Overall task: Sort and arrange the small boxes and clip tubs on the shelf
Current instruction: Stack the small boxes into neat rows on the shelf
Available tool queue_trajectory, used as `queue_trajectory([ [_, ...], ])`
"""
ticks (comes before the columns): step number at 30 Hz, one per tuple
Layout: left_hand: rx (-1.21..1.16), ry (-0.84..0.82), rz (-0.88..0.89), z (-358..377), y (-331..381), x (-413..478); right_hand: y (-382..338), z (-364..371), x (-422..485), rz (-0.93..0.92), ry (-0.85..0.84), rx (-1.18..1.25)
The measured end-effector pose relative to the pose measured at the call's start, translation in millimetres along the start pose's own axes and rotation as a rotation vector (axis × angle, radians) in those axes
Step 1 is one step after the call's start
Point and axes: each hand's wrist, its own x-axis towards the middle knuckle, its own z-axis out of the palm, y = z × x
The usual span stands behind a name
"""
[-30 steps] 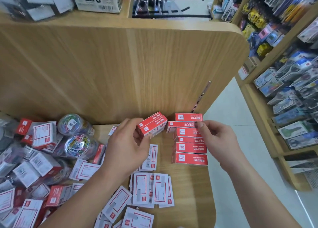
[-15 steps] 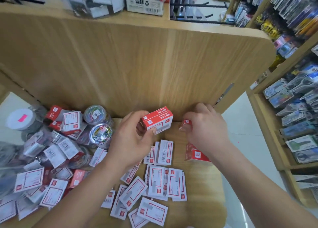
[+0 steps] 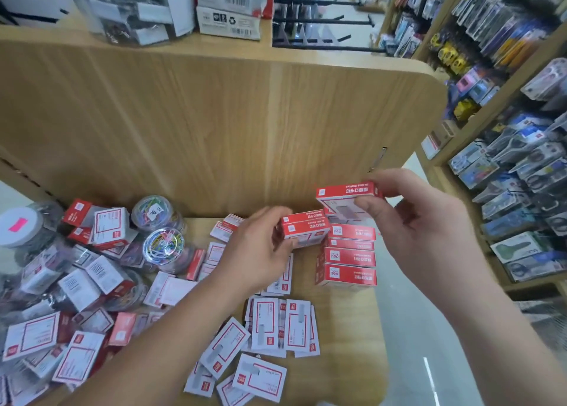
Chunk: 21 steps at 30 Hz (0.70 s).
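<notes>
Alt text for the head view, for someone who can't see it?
The right hand holds a red box above a row of red boxes at the shelf's right edge; the left hand grips two red boxes beside it. Loose boxes and clip tubs lie leftward.

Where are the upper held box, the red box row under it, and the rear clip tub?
upper held box (image 3: 345,190), head view, red top face.
red box row (image 3: 351,275), head view, nearest box's red face.
rear clip tub (image 3: 152,212), head view, clear lid.

The right hand (image 3: 429,221) lifted off the row of red cardboard boxes (image 3: 349,275), pinching one small red box (image 3: 343,191). The left hand (image 3: 260,252) brought two red boxes (image 3: 305,229) closer.
</notes>
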Motion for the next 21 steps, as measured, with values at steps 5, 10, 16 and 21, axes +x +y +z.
queue_trajectory([
  [5,0.05,0.061,-0.001,3.1,-8.6,10.5,12.0,6.8,-8.4,0.036,-0.019,0.04],
  [10,0.081,0.083,0.007,-2.6,-15.6,14.9,15.3,9.0,-9.3,0.029,0.058,0.112],
  [16,0.101,0.157,-0.041,-13.4,-18.6,1.5,17.4,22.4,-16.0,-0.054,-0.057,0.107],
  [21,0.008,0.167,-0.14,-40.1,-21.4,-8.4,0.1,68.0,-18.1,-0.071,-0.291,-0.083],
])
